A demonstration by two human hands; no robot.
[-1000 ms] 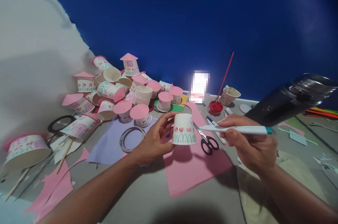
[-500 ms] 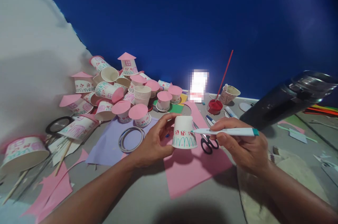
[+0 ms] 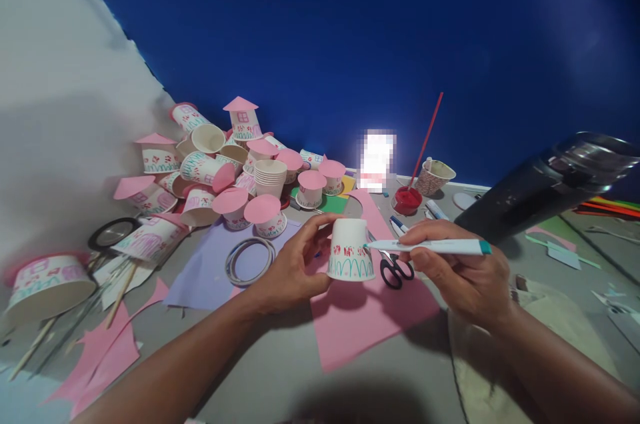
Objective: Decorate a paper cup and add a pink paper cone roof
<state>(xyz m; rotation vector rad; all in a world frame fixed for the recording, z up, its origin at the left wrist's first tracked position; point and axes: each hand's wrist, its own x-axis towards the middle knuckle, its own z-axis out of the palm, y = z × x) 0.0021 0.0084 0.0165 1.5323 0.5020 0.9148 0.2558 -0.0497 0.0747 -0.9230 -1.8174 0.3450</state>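
An upside-down white paper cup (image 3: 350, 244) is held by its left side in my left hand (image 3: 300, 267), thumb low and fingers behind it. Red marks and a green looping line run round the cup. My right hand (image 3: 457, 271) pinches a white marker (image 3: 445, 247) with a green end, its tip at the cup's right side near the red marks. Beneath the cup lies a sheet of pink paper (image 3: 370, 331). Black-handled scissors (image 3: 395, 271) rest on that sheet, between my hands.
Decorated cups with pink paper tops (image 3: 263, 209) are piled at the left around a stack of plain cups (image 3: 270, 177). A tape roll (image 3: 249, 262) lies on purple paper (image 3: 200, 271). Further right are a red pot (image 3: 407, 201), a patterned cup (image 3: 434, 177) and a dark bottle (image 3: 540, 187).
Both hands hold the same things in nearly the same pose. The marker and cup have shifted very slightly to the right in view.
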